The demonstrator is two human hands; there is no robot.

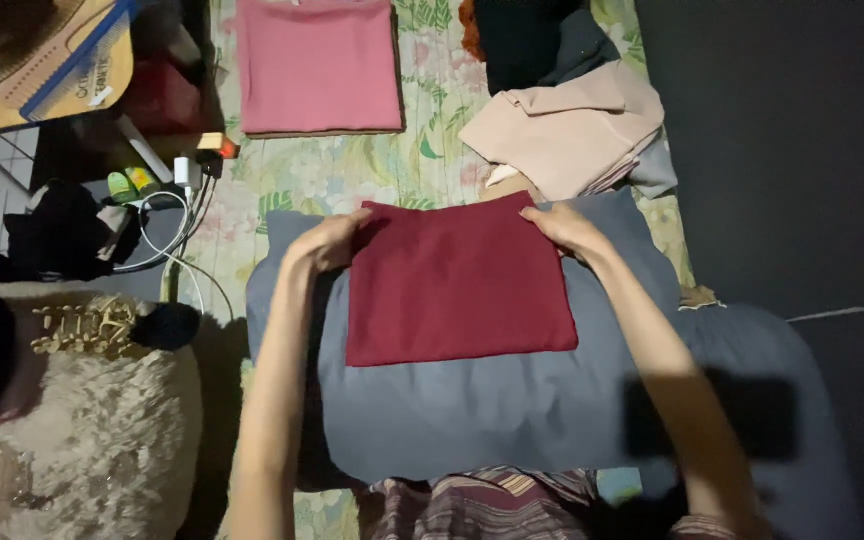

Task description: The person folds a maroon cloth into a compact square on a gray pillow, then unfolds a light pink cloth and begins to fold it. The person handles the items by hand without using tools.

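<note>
Gripping the far corners of a folded dark red cloth [457,283], both hands work on top of a grey-blue pillow [512,410]; left hand [330,241] curls its fingers over the far left corner of the cloth, thumb side tucked at the edge, so it grasps the fabric; right hand [569,229] lies on the far right corner with fingers bent over the edge, pinching it as well, though the exact finger grip underneath is hidden; the cloth lies flat as a neat rectangle between the two hands and stretches back toward the person from them, resting wholly on the pillow; beyond the left hand, further out on the floral sheet [352,170], sits a folded pink garment [319,66]; beyond the right hand, just past the fingertips, lies a loose pile of beige clothes [570,128] with dark clothing [532,40] behind it; off to the outer side of the left hand are white cables [167,245] and a shaggy cream rug [102,430] with a tan hair claw [77,327] on it; both forearms reach forward over the pillow.
</note>
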